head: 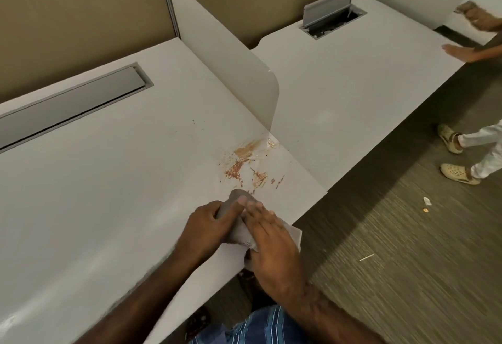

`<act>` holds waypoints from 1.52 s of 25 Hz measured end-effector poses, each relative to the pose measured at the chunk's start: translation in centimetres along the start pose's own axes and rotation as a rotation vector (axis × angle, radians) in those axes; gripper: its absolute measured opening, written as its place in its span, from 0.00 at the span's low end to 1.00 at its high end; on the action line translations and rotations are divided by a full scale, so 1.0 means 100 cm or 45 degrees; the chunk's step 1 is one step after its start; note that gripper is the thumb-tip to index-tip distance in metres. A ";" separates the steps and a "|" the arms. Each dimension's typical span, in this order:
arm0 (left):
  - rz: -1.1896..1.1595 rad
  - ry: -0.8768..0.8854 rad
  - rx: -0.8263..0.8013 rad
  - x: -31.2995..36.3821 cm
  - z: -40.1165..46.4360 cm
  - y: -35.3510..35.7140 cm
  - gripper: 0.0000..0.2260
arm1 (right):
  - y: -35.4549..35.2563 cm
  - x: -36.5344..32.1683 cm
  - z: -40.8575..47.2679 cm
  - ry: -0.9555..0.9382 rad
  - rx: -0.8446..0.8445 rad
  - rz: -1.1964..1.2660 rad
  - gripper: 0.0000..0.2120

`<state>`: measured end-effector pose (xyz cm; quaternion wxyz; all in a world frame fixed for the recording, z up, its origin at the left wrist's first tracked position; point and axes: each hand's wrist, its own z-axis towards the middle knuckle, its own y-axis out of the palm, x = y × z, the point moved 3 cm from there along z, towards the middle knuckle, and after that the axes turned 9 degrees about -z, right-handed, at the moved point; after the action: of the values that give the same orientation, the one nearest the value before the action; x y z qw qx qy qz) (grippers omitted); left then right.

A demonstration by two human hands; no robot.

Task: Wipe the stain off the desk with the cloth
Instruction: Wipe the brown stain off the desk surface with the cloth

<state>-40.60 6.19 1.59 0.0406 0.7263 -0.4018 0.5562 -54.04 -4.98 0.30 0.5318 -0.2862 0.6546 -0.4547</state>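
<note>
Both of my forearms reach in from the bottom edge, over a blue striped garment, and meet at the grey cloth [239, 231] lying on the white table [114, 169]. My left hand [209, 225] is curled around the cloth's far end, fingers closed on it. My right hand [271, 237] lies flat and open on top, pressing the cloth down near the table's front edge. Beyond the cloth, toward the white divider panel [233, 63], the reddish-brown stain [245, 165] spreads in smears and specks, and the cloth's tip sits just short of its near fringe. I judge the wiping barely begun: the stain looks streaked but largely present, so nearly all of it is left.
</note>
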 end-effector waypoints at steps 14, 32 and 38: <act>-0.181 0.294 -0.437 0.056 -0.018 -0.009 0.09 | -0.066 0.072 0.045 0.129 -0.261 0.754 0.44; 0.132 0.156 0.066 0.014 0.068 0.050 0.17 | -0.051 0.114 0.089 0.287 0.304 -0.145 0.33; 0.095 0.243 0.311 -0.006 0.074 0.029 0.17 | 0.018 0.091 0.041 -0.086 -0.149 -0.505 0.51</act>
<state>-36.76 0.78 -2.83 -0.0307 0.6543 -0.3522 0.6686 -52.38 -13.17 -5.37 0.4359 -0.4550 0.5926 -0.5017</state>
